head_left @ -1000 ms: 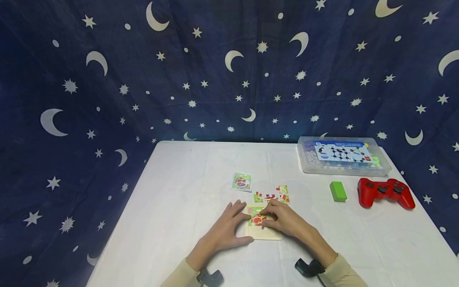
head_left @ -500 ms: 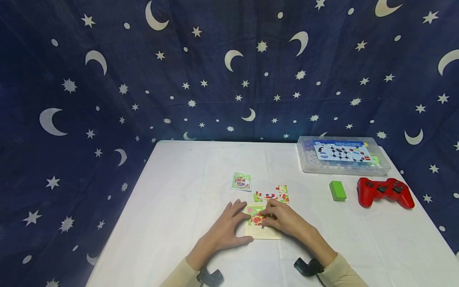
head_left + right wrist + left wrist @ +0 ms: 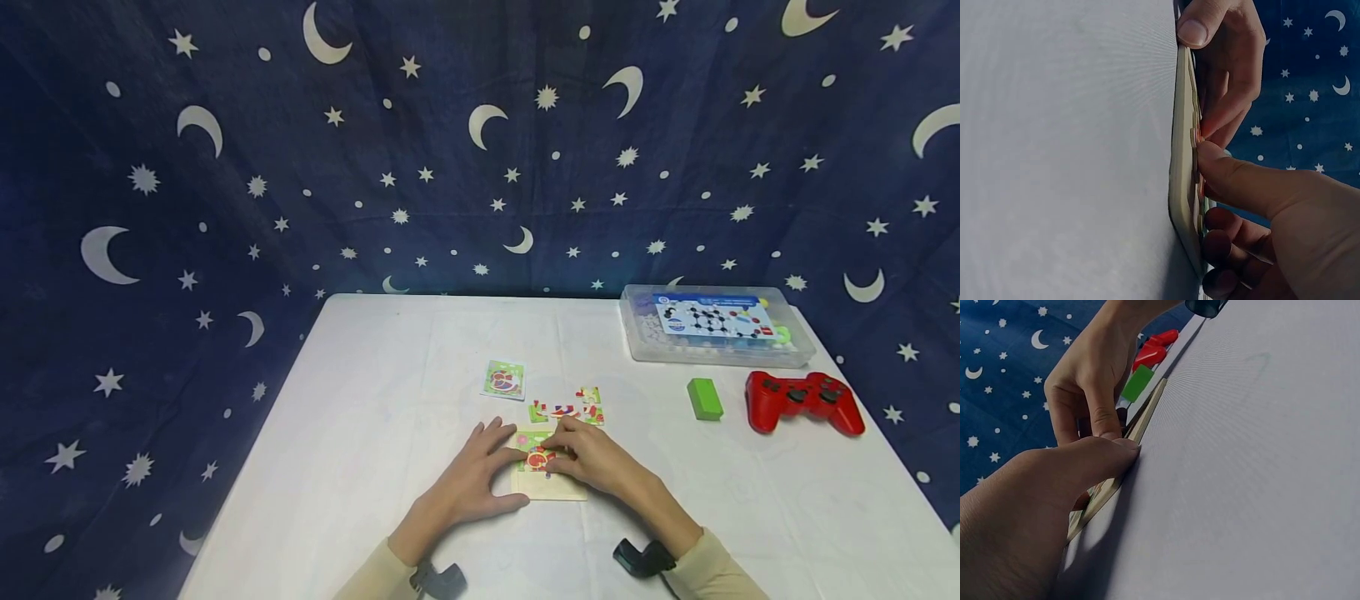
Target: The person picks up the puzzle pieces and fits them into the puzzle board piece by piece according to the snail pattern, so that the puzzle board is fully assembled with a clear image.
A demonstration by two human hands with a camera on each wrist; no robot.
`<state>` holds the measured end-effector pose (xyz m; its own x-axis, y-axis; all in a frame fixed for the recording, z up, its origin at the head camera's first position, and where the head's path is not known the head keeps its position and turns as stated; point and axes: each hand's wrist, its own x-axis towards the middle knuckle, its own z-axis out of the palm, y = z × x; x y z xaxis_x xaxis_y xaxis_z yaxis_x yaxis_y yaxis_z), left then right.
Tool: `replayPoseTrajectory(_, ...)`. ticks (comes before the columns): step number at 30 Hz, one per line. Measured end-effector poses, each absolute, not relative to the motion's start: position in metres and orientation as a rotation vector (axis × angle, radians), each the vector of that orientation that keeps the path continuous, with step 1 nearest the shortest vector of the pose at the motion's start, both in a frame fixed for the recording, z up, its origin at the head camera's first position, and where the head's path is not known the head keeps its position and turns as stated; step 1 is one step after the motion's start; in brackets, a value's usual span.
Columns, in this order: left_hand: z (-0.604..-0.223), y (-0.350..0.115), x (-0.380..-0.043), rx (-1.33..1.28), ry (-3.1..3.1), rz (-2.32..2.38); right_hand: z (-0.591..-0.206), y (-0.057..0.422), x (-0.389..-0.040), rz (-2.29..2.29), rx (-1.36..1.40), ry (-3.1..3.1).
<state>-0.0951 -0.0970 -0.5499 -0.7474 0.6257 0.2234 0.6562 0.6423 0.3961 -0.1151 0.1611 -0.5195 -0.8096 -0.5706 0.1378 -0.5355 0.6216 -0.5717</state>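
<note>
We find the wooden puzzle board (image 3: 551, 488) on the white-covered table (image 3: 390, 375), directly between the two hands. Its far part carries fitted picture pieces (image 3: 531, 438) in green, pink and red; the strip nearest the person shows bare wood.

The left hand (image 3: 468, 482) is spread wide, thumb well apart from the fingers, and grips nothing. We note its thumb at the board's near left corner and its forefinger reaching onto the fitted pieces.

The right hand (image 3: 600, 460) is bent over the board's right half, thumb and forefinger drawn in to pinch a puzzle piece (image 3: 552, 456) that is partly covered by the fingers. In the right wrist view we see that thumb against the edge of the pieces.

Just past the far edge we record several loose puzzle pieces (image 3: 564, 412), and beyond them, to the left, a small picture card (image 3: 504, 380).

Farther right we list a green block (image 3: 705, 399), a red game controller (image 3: 802, 402) and, behind these, a clear plastic case (image 3: 716, 356) bearing a molecule-model label.
</note>
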Motion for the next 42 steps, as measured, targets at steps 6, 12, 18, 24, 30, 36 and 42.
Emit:
replayPoseTrajectory(6, -0.551, -0.097, -0.096, -1.086, -2.793, -0.707, -0.519, 0.163, -0.119, -0.947, -0.929, 2.812)
replayPoseTrajectory(12, -0.55, -0.097, -0.096, -1.088, -2.787, -0.707, -0.515, 0.166, -0.126, -0.998, -0.865, 2.895)
replayPoseTrajectory(18, -0.549, -0.096, -0.095, -1.087, -2.788, -0.708, -0.511, 0.172, -0.133, -1.052, -0.756, 2.928)
replayPoseTrajectory(24, -0.55, -0.096, -0.094, -1.086, -2.79, -0.728, -0.505, 0.181, -0.14, -1.076, -0.664, 2.961)
replayPoseTrajectory(30, -0.55, -0.096, -0.095, -1.083, -2.782, -0.73, -0.505, 0.192, -0.149, -1.088, -0.644, 3.018)
replayPoseTrajectory(36, -0.55, -0.097, -0.095, -1.085, -2.767, -0.733, -0.506, 0.2, -0.156, -1.075, -0.627, 3.059)
replayPoseTrajectory(42, -0.551, -0.097, -0.095, -1.083, -2.764, -0.742, -0.509, 0.208, -0.163, -1.067, -0.552, 3.069)
